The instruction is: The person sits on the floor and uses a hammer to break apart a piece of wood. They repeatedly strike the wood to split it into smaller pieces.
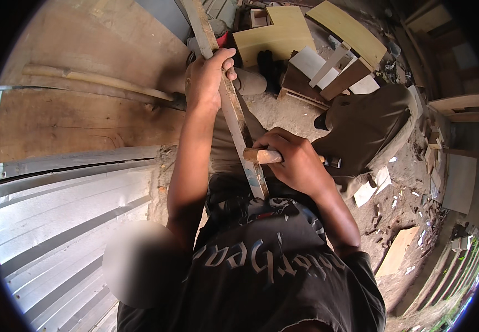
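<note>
A long, narrow wooden strip point(239, 124) slants from the top of the view down to my shirt, its near end resting against or close to my belly. My left hand point(209, 80) is closed around its upper part. My right hand point(297, 163) grips a tool with a pale wooden handle point(261, 156). The handle's blunt end lies across the strip's lower part, touching or just above it. A small metal end point(332, 162) shows past the other side of my right hand; the tool's exact kind is hidden by my fingers.
Large plywood boards point(84, 122) and a bamboo pole point(106, 81) lie at left, above corrugated metal sheets point(79, 221). Pale yellow panels point(278, 41) and wooden pieces lie beyond my legs. Scraps litter the dirt floor at right, near a loose board point(397, 252).
</note>
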The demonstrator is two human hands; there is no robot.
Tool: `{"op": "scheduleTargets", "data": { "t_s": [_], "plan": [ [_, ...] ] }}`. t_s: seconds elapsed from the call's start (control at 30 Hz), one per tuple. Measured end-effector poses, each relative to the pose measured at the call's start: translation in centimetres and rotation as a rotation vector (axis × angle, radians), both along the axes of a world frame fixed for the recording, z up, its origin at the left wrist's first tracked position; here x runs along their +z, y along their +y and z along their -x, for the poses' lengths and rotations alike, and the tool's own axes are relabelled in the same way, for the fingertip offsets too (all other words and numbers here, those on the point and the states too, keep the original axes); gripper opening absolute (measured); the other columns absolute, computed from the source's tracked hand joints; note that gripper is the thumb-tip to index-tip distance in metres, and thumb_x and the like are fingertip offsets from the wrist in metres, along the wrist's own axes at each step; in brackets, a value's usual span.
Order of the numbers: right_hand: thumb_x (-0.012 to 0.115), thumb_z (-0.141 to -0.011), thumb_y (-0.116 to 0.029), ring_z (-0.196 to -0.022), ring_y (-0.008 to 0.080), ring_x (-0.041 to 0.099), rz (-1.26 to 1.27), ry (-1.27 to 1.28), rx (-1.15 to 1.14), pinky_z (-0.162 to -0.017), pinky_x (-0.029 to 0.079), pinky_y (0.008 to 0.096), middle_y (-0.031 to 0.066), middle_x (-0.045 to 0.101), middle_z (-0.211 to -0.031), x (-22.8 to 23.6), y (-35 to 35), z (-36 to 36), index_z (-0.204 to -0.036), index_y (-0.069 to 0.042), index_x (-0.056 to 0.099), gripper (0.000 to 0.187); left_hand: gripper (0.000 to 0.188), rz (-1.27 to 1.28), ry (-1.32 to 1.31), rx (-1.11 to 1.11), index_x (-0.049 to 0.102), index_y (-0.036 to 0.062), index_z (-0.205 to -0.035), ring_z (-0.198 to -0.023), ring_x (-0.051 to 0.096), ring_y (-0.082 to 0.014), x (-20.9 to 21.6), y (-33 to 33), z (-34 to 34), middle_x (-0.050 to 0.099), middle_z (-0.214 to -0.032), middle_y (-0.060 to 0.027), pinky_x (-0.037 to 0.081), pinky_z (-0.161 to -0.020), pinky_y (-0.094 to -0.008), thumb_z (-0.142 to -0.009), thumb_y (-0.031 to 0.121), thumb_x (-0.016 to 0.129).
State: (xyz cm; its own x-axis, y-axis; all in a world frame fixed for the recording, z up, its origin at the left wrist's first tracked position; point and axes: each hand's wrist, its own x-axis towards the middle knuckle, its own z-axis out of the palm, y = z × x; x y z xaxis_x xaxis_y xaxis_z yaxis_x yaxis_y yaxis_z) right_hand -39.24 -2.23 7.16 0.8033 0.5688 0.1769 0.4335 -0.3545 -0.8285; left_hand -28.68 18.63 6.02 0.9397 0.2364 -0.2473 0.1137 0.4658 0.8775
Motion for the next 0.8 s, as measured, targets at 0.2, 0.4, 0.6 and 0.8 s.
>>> {"op": "scheduleTargets", "data": {
  "t_s": [0.2,0.4,0.6,0.8],
  "plan": [
    [0.066,-0.069,0.005,-0.084,0.032,0.066,-0.068,0.014,-0.039,-0.073,0.051,0.0354,0.0127,0.065,-0.092,-1.4,-0.3,0.0,-0.095,-0.002,0.063,0.027,0.015,-0.12,-0.114,-0.002,0.052,0.0103,-0.076,-0.056,0.042,-0.0096,-0.7,0.1,0.0,0.045,-0.063,0.002,0.037,-0.056,-0.0248,-0.081,0.011,0.066],
    [0.066,-0.072,0.003,-0.082,0.0264,0.066,-0.189,-0.035,-0.123,-0.073,0.051,0.0329,0.012,0.065,-0.09,-2.5,-0.4,0.6,-0.093,0.0,0.062,0.021,0.017,-0.325,-0.152,0.111,0.05,0.0068,-0.067,-0.053,0.045,-0.0115,2.4,-0.9,1.0,0.047,-0.061,-0.0004,0.037,-0.052,-0.0262,-0.077,0.008,0.064],
    [0.053,-0.099,-0.019,-0.058,0.0074,0.045,-0.798,0.301,-0.373,-0.053,0.038,0.0226,0.001,0.05,-0.072,-0.3,-4.8,-2.3,-0.093,-0.002,0.055,0.019,0.014,-0.299,-0.34,0.12,0.05,0.0064,-0.075,-0.05,0.045,-0.0126,3.6,0.8,-2.5,0.046,-0.06,-0.0009,0.036,-0.049,-0.0269,-0.078,0.007,0.064],
    [0.034,-0.101,-0.047,-0.056,0.0097,0.032,-0.799,0.199,-0.089,-0.05,0.029,0.0247,0.0023,0.037,-0.066,0.7,-3.5,-4.8,-0.078,-0.005,0.039,0.049,0.018,-0.242,-0.539,0.017,0.045,0.009,-0.075,-0.049,0.043,-0.012,2.2,1.0,-6.6,0.041,-0.058,0.0004,0.034,-0.046,-0.0251,-0.078,0.005,0.062]
  ]
}}
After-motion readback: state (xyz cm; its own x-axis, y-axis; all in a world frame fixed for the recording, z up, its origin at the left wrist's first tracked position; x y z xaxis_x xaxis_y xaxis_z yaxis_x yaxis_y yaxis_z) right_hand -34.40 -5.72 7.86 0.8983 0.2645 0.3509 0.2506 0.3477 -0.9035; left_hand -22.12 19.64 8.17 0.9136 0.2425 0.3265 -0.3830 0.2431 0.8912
